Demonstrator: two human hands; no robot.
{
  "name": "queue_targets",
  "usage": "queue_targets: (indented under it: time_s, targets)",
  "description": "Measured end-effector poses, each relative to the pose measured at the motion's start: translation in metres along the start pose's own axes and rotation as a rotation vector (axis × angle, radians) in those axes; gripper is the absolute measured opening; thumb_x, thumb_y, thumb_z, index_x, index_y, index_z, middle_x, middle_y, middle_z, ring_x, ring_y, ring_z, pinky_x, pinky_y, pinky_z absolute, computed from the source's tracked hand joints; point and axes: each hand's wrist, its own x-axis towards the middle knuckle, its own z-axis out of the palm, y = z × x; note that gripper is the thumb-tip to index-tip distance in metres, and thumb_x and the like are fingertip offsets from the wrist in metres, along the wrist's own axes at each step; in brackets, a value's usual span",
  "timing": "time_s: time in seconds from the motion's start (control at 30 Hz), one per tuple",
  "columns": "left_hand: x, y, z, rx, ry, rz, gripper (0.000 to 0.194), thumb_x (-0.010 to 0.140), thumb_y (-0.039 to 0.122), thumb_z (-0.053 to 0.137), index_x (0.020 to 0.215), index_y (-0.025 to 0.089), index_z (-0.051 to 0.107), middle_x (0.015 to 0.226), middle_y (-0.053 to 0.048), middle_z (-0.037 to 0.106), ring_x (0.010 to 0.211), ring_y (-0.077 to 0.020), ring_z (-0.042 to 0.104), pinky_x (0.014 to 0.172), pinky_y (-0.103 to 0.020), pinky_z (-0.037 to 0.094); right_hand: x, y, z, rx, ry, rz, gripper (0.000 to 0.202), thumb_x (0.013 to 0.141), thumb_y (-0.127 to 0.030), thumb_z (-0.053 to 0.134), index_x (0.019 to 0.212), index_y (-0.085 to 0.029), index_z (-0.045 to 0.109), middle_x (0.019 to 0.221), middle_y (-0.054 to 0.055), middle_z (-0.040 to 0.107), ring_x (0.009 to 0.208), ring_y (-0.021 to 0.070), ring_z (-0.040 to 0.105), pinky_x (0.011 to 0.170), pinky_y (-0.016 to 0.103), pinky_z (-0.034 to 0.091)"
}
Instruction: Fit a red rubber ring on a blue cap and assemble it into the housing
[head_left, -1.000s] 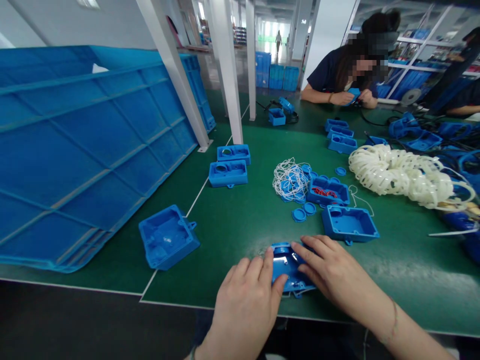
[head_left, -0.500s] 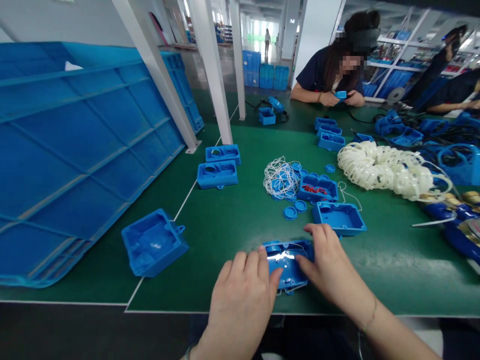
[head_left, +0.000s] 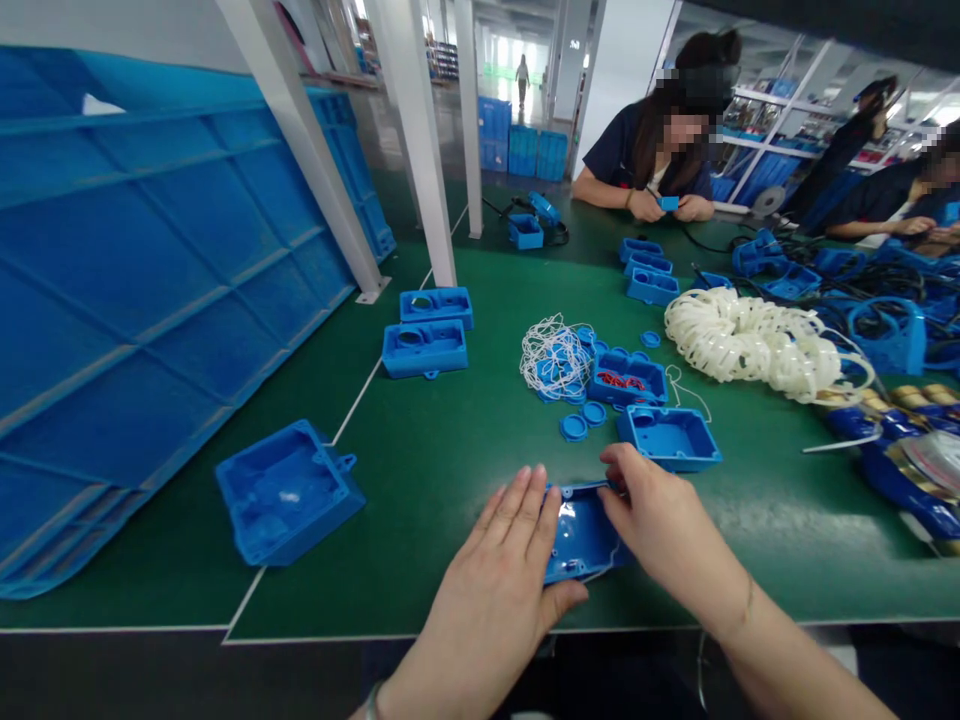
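A blue plastic box [head_left: 581, 535] lies open side up near the table's front edge, between my hands. A thin white cord [head_left: 600, 574] runs along part of its rim. My left hand [head_left: 499, 575] lies over the box's left end, fingers stretched out and the thumb at its near side. At the far right corner, my right hand [head_left: 652, 515] has thumb and forefinger closed on the cord at the rim; its fingers partly hide the contact. Just beyond stands another blue box [head_left: 675, 440].
Around the middle lie a tangle of white cord [head_left: 555, 358], blue round caps [head_left: 574, 428] and a blue box with red pieces [head_left: 626, 378]. A bundle of whitish rings [head_left: 757, 335] lies right. A large blue crate [head_left: 150, 280] stands left; a co-worker [head_left: 652, 150] sits across.
My left hand has flattened and spread further across the box's left end. My right fingers have drawn together at the far right corner. The view has shifted slightly.
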Motion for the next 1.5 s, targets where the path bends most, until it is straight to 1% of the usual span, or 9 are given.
queue_targets:
  time_s: [0.2, 0.43, 0.63, 0.87, 1.1, 1.2, 1.3, 1.4, 1.5]
  targets:
    - [0.004, -0.002, -0.004, -0.025, 0.016, 0.02, 0.073, 0.077, 0.063, 0.053, 0.131, 0.013, 0.043, 0.14, -0.017, 0.037, 0.131, -0.0317, 0.034, 0.103, -0.051, 0.038, 0.013, 0.017, -0.013, 0.357, -0.178, 0.077, 0.012, 0.077, -0.024, 0.06, 0.088, -0.019, 0.063, 0.076, 0.002, 0.064, 0.07, 0.0157, 0.059, 0.065, 0.029, 0.046]
    - [0.016, 0.0, -0.009, -0.114, -0.056, 0.067, 0.074, 0.08, 0.065, 0.044, 0.132, 0.013, 0.042, 0.141, -0.015, 0.038, 0.13, -0.0307, 0.035, 0.102, -0.052, 0.038, 0.022, 0.034, -0.002, 0.772, -0.368, 0.185, 0.021, 0.076, -0.036, 0.063, 0.08, -0.016, 0.059, 0.066, -0.003, 0.057, 0.055, 0.009, 0.051, 0.051, 0.021, 0.041]
    - [0.017, 0.0, -0.006, -0.099, -0.036, 0.063, 0.075, 0.079, 0.064, 0.048, 0.132, 0.012, 0.041, 0.14, -0.015, 0.039, 0.128, -0.0313, 0.038, 0.1, -0.051, 0.041, 0.021, 0.031, 0.003, 0.867, -0.354, 0.249, 0.022, 0.077, -0.036, 0.063, 0.077, -0.015, 0.056, 0.062, -0.005, 0.05, 0.05, 0.0064, 0.041, 0.045, 0.018, 0.033]
    - [0.022, 0.005, -0.007, -0.073, -0.061, 0.006, 0.078, 0.071, 0.062, 0.061, 0.128, 0.011, 0.047, 0.138, -0.016, 0.042, 0.126, -0.0334, 0.041, 0.1, -0.049, 0.042, 0.017, 0.029, 0.004, 0.947, -0.343, 0.291, 0.028, 0.076, -0.044, 0.063, 0.08, -0.016, 0.056, 0.066, -0.004, 0.05, 0.054, 0.0069, 0.041, 0.049, 0.018, 0.034]
    - [0.019, -0.005, -0.006, -0.082, -0.065, 0.098, 0.082, 0.076, 0.072, 0.04, 0.131, 0.01, 0.043, 0.137, -0.016, 0.043, 0.126, -0.0322, 0.041, 0.098, -0.049, 0.044, 0.013, 0.033, 0.014, 0.962, -0.404, 0.347, 0.037, 0.079, -0.053, 0.056, 0.076, -0.017, 0.051, 0.057, -0.005, 0.046, 0.046, 0.0076, 0.043, 0.044, 0.02, 0.035]
    - [0.019, -0.006, -0.004, -0.106, -0.077, 0.103, 0.084, 0.078, 0.073, 0.032, 0.132, 0.01, 0.041, 0.139, -0.016, 0.041, 0.128, -0.0318, 0.038, 0.1, -0.05, 0.041, 0.012, 0.033, 0.014, 0.896, -0.364, 0.309, 0.033, 0.082, -0.05, 0.055, 0.077, -0.017, 0.053, 0.059, -0.004, 0.049, 0.049, 0.0089, 0.045, 0.047, 0.021, 0.037]
    - [0.015, -0.008, -0.004, -0.144, -0.089, 0.107, 0.089, 0.076, 0.075, 0.032, 0.137, 0.011, 0.032, 0.144, -0.016, 0.033, 0.133, -0.0312, 0.029, 0.104, -0.05, 0.035, 0.007, 0.031, 0.006, 0.773, -0.244, 0.225, 0.022, 0.084, -0.04, 0.055, 0.083, -0.018, 0.059, 0.076, 0.001, 0.056, 0.07, 0.0136, 0.052, 0.066, 0.027, 0.042]
    - [0.003, -0.015, -0.007, -0.213, -0.061, 0.126, 0.091, 0.075, 0.073, 0.038, 0.142, 0.015, 0.02, 0.149, -0.015, 0.022, 0.136, -0.0297, 0.02, 0.108, -0.052, 0.028, -0.008, 0.023, -0.009, 0.514, -0.117, -0.03, 0.017, 0.091, -0.03, 0.046, 0.097, -0.022, 0.059, 0.099, 0.004, 0.057, 0.094, 0.0177, 0.05, 0.086, 0.034, 0.038]
    - [-0.017, -0.024, -0.012, -0.307, 0.045, 0.124, 0.073, 0.08, 0.058, 0.053, 0.138, 0.02, 0.029, 0.147, -0.011, 0.027, 0.136, -0.0272, 0.022, 0.11, -0.052, 0.025, -0.027, 0.013, -0.023, 0.21, -0.222, -0.287, 0.019, 0.091, -0.032, 0.047, 0.107, -0.028, 0.057, 0.108, 0.004, 0.055, 0.099, 0.0214, 0.045, 0.088, 0.041, 0.036]
